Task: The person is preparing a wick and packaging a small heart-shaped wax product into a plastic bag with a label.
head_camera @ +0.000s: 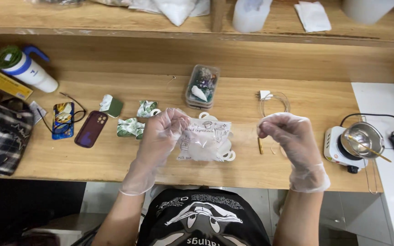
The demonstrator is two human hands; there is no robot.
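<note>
Both my hands wear clear plastic gloves. My left hand [163,132] pinches the upper left corner of a small clear printed bag [206,139] and holds it up over the wooden table [115,155]. White ring-shaped pieces [228,156] show behind and under the bag. My right hand [286,132] is closed in a loose fist to the right of the bag, apart from it; I cannot tell whether something thin is pinched in its fingers.
A clear box of small items [202,86] stands behind the bag. Left of it lie crumpled green wrappers [131,126], two phones [90,129] and a white bottle [26,68]. A white charger with cable [270,98] and a small hotplate with a metal pot [356,141] sit right.
</note>
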